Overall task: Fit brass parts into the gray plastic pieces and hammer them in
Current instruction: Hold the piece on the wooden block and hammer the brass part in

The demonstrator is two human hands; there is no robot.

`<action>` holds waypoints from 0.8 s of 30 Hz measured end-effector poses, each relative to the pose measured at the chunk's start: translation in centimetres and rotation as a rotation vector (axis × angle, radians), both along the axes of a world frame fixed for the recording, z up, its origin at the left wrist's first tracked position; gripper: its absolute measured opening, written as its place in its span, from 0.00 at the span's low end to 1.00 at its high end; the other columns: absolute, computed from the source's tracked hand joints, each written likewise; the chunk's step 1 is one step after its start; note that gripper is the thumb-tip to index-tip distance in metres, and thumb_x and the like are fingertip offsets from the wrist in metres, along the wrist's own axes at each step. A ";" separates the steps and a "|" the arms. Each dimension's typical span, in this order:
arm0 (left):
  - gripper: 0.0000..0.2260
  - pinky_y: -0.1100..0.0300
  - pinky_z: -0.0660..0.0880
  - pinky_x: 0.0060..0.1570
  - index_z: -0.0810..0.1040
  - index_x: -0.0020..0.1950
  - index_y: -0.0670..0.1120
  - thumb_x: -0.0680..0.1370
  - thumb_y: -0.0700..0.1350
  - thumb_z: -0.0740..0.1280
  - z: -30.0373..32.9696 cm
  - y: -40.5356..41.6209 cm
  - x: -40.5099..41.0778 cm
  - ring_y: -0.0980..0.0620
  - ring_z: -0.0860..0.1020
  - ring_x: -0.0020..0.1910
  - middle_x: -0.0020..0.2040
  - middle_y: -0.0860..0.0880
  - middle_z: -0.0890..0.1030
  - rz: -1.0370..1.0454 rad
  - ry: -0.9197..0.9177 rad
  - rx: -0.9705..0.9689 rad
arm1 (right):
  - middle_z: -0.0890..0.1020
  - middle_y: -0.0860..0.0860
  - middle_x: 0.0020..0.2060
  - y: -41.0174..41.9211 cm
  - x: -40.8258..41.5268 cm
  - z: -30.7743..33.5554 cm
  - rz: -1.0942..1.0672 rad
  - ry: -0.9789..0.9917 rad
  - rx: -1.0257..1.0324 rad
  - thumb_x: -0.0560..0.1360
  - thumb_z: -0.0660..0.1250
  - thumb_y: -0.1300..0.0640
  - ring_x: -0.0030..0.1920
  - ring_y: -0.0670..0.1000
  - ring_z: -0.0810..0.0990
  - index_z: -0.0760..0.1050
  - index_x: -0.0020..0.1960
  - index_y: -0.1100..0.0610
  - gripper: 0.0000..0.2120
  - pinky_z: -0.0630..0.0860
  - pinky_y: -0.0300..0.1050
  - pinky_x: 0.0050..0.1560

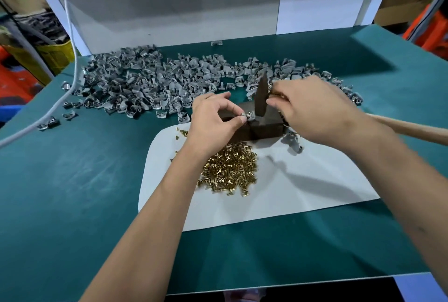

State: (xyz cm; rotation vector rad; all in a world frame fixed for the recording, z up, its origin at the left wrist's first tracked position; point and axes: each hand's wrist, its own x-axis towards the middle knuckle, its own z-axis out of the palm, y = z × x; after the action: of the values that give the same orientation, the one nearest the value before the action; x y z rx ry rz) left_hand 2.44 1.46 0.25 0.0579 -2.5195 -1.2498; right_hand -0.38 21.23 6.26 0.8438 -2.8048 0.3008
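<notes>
A small gray plastic piece (247, 116) sits pinched at my left fingertips, on the dark block. The hammer (262, 97) stands head-down just right of them, its wooden handle under my right fingers. Loose brass parts (230, 171) lie heaped below my left wrist; more gray pieces (145, 83) spread beyond my fingers.

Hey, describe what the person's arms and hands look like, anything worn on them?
Both forearms are bare up to the frame edge, with no sleeves in view. The left hand and right hand wear no gloves, and no rings, watch or wristbands are visible. Fingernails look short and unpainted.
</notes>
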 end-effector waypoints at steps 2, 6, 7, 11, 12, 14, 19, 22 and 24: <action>0.09 0.62 0.56 0.71 0.83 0.41 0.57 0.74 0.43 0.77 0.2 0.3 0.3 0.51 0.62 0.75 0.68 0.52 0.78 0.021 0.001 -0.008 | 0.79 0.49 0.36 1.3 -0.1 0.1 0.069 -0.072 -0.053 0.83 0.63 0.48 0.37 0.54 0.75 0.72 0.43 0.50 0.11 0.67 0.48 0.37; 0.11 0.61 0.54 0.71 0.81 0.40 0.59 0.75 0.43 0.76 0.4 0.5 0.4 0.51 0.61 0.75 0.69 0.54 0.77 0.003 -0.023 0.034 | 0.82 0.41 0.31 2.8 0.5 0.1 0.172 -0.268 -0.029 0.77 0.72 0.51 0.33 0.39 0.79 0.78 0.43 0.48 0.06 0.71 0.36 0.34; 0.11 0.63 0.54 0.69 0.81 0.40 0.58 0.75 0.42 0.76 0.4 0.5 0.4 0.52 0.61 0.75 0.69 0.54 0.78 0.000 -0.024 0.048 | 0.82 0.40 0.32 2.9 0.7 -0.3 0.182 -0.282 -0.006 0.76 0.73 0.51 0.35 0.38 0.80 0.78 0.42 0.48 0.06 0.75 0.39 0.38; 0.08 0.63 0.54 0.69 0.83 0.41 0.54 0.76 0.41 0.75 0.3 0.4 0.3 0.52 0.61 0.76 0.69 0.52 0.78 -0.011 -0.028 0.101 | 0.79 0.40 0.40 3.0 1.6 -2.0 0.172 -0.201 0.146 0.72 0.75 0.42 0.45 0.45 0.79 0.78 0.44 0.46 0.10 0.78 0.51 0.46; 0.08 0.62 0.54 0.70 0.83 0.41 0.54 0.75 0.40 0.75 0.3 0.4 0.2 0.52 0.61 0.76 0.69 0.52 0.78 -0.013 -0.029 0.111 | 0.79 0.41 0.40 3.1 1.7 -2.3 0.172 -0.191 0.174 0.72 0.74 0.41 0.45 0.46 0.79 0.78 0.44 0.45 0.10 0.78 0.51 0.47; 0.09 0.61 0.54 0.71 0.83 0.40 0.54 0.75 0.40 0.75 0.2 0.3 0.2 0.52 0.61 0.76 0.69 0.52 0.78 -0.015 -0.032 0.126 | 0.79 0.41 0.39 3.0 1.8 -2.7 0.173 -0.218 0.193 0.71 0.75 0.41 0.44 0.47 0.79 0.79 0.43 0.45 0.10 0.78 0.50 0.46; 0.10 0.60 0.55 0.71 0.83 0.39 0.55 0.75 0.40 0.75 0.1 0.2 0.2 0.52 0.62 0.76 0.68 0.53 0.78 -0.015 -0.019 0.128 | 0.80 0.40 0.32 2.4 1.0 -2.0 0.165 -0.196 -0.085 0.72 0.78 0.48 0.35 0.38 0.78 0.80 0.39 0.45 0.07 0.76 0.42 0.38; 0.10 0.56 0.56 0.74 0.83 0.39 0.55 0.75 0.40 0.75 0.1 0.2 0.2 0.51 0.62 0.76 0.68 0.52 0.79 -0.016 -0.017 0.133 | 0.79 0.39 0.40 0.8 0.0 -1.8 0.169 -0.054 -0.196 0.74 0.75 0.47 0.41 0.41 0.78 0.80 0.52 0.45 0.08 0.78 0.48 0.46; 0.10 0.51 0.56 0.76 0.84 0.39 0.53 0.75 0.39 0.75 0.2 0.2 0.1 0.50 0.64 0.76 0.68 0.51 0.79 -0.023 -0.018 0.143 | 0.77 0.43 0.48 -0.6 -1.0 -2.2 0.179 -0.023 -0.117 0.76 0.73 0.45 0.51 0.49 0.78 0.78 0.62 0.45 0.15 0.78 0.51 0.54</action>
State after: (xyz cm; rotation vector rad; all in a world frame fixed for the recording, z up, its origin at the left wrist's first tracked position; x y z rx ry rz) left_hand 2.57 1.68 0.43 0.0735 -2.4483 -1.4432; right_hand -1.36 20.60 4.06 1.0718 -2.7053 0.4996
